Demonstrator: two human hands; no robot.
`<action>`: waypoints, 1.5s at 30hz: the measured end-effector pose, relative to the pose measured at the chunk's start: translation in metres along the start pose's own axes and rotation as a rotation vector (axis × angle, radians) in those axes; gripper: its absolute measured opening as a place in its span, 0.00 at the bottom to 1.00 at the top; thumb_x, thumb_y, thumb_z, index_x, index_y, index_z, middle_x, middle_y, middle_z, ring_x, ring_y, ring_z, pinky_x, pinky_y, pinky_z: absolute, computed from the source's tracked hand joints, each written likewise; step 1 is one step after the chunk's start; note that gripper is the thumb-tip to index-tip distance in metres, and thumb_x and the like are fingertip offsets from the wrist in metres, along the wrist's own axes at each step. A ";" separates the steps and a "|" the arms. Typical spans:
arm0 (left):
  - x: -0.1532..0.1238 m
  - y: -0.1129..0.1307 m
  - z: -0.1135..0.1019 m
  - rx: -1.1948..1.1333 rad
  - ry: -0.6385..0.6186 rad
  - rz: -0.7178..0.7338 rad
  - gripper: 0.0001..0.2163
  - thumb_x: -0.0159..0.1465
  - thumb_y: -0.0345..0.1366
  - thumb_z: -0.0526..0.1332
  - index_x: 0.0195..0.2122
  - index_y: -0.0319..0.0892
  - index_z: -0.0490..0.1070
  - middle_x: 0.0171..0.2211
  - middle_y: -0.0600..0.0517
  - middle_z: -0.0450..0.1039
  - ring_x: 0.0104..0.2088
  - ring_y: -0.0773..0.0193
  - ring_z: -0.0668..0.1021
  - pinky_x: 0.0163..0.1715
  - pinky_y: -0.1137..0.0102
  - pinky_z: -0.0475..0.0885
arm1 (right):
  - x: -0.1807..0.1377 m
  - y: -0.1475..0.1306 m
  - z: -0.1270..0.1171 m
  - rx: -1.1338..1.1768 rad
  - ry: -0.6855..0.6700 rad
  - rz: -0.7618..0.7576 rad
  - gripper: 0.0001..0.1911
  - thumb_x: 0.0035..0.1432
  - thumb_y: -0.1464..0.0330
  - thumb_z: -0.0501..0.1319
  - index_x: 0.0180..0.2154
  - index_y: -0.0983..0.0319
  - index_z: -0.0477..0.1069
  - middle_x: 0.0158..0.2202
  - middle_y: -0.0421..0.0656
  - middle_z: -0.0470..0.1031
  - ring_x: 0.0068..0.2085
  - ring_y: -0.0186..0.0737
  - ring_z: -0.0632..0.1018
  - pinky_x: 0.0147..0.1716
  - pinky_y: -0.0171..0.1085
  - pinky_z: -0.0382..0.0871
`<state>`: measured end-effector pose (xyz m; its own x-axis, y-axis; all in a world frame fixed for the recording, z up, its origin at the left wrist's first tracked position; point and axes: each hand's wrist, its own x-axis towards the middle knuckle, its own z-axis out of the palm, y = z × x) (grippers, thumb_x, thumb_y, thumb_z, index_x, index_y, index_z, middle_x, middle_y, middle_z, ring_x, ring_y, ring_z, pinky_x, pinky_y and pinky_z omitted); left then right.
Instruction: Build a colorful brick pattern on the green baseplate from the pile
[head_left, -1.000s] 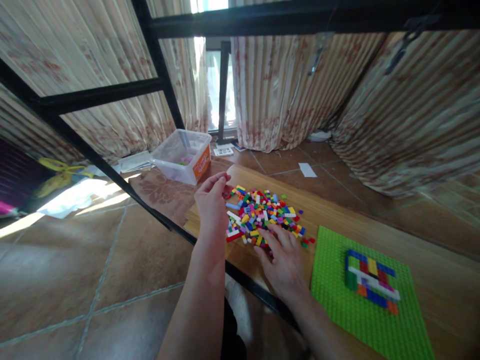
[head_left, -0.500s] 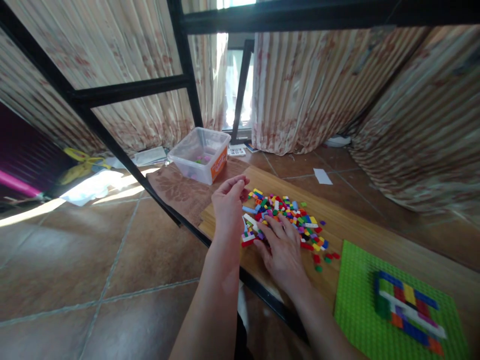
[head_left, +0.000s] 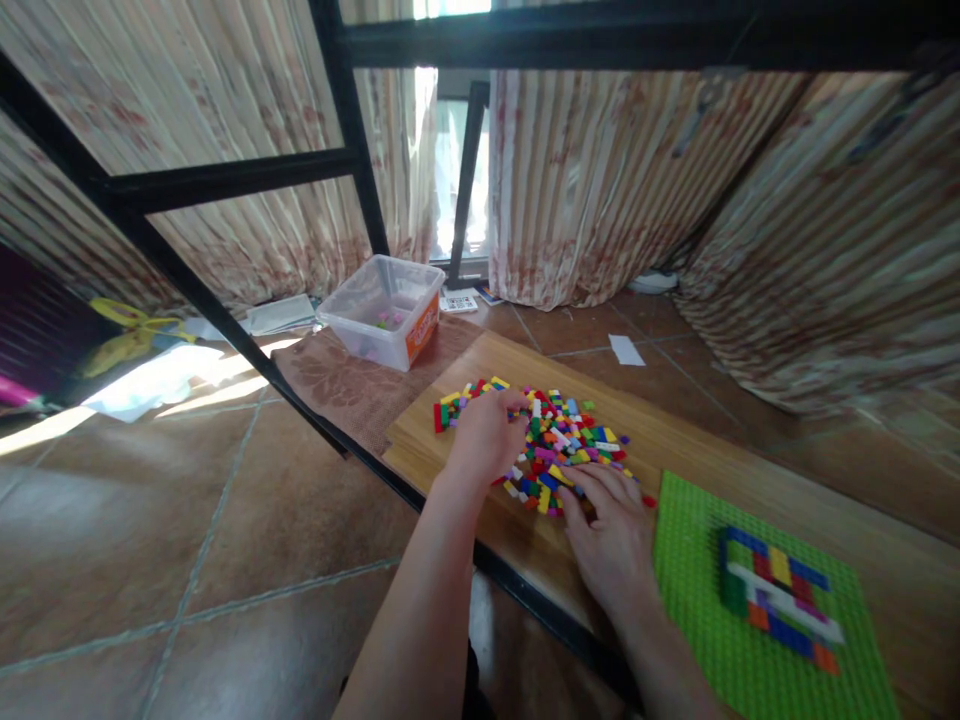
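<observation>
Loose toy building bricks [head_left: 555, 435] in many colours lie in a pile on the wooden board. Over the left part of the pile my left hand [head_left: 487, 435] reaches in palm down, its fingers bent and a little apart among the bricks. Part of those fingers is hidden behind the hand's back. My right hand [head_left: 611, 525] rests at the near right edge of the pile, fingers spread, with the fingertips touching bricks beside a yellow one. To its right is a green studded baseplate [head_left: 690, 600], bearing a low build of coloured bricks [head_left: 780, 590].
A clear plastic tub [head_left: 382, 310] with a few bricks inside stands on a brown mat [head_left: 315, 385] beyond the wooden board [head_left: 420, 430]. Black metal bars [head_left: 240, 183] cross in front and overhead. White paper [head_left: 625, 350] lies on the tiled floor, before striped curtains.
My left hand has come down from above the pile's far left into the bricks. My right hand has shifted right and nearer. Bricks are spread further left, and the view has turned slightly.
</observation>
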<state>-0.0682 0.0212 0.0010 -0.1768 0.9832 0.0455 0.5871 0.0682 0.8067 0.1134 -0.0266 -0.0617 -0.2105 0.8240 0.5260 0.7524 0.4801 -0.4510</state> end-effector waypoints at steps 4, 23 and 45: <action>-0.005 0.004 0.008 0.217 -0.217 0.144 0.11 0.57 0.28 0.62 0.39 0.45 0.81 0.37 0.51 0.81 0.39 0.59 0.80 0.42 0.67 0.73 | 0.000 0.008 -0.013 -0.020 0.004 0.095 0.12 0.63 0.67 0.57 0.40 0.61 0.78 0.40 0.48 0.80 0.44 0.47 0.75 0.46 0.48 0.70; -0.011 0.019 0.016 0.030 -0.330 0.354 0.07 0.62 0.31 0.61 0.37 0.41 0.78 0.34 0.52 0.80 0.34 0.62 0.79 0.37 0.70 0.72 | 0.000 0.009 -0.051 0.197 0.090 0.248 0.11 0.64 0.65 0.58 0.40 0.59 0.78 0.39 0.46 0.81 0.42 0.44 0.78 0.46 0.44 0.69; -0.080 0.072 0.137 -0.005 -0.489 0.618 0.04 0.63 0.28 0.57 0.35 0.43 0.70 0.34 0.52 0.74 0.37 0.64 0.76 0.38 0.70 0.70 | -0.039 0.064 -0.142 0.207 -0.238 0.468 0.12 0.61 0.67 0.57 0.39 0.55 0.80 0.35 0.40 0.82 0.38 0.42 0.80 0.42 0.42 0.70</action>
<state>0.0963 -0.0289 -0.0252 0.5492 0.8054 0.2228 0.4618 -0.5147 0.7224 0.2588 -0.0702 -0.0085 -0.0367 0.9969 0.0700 0.6659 0.0766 -0.7421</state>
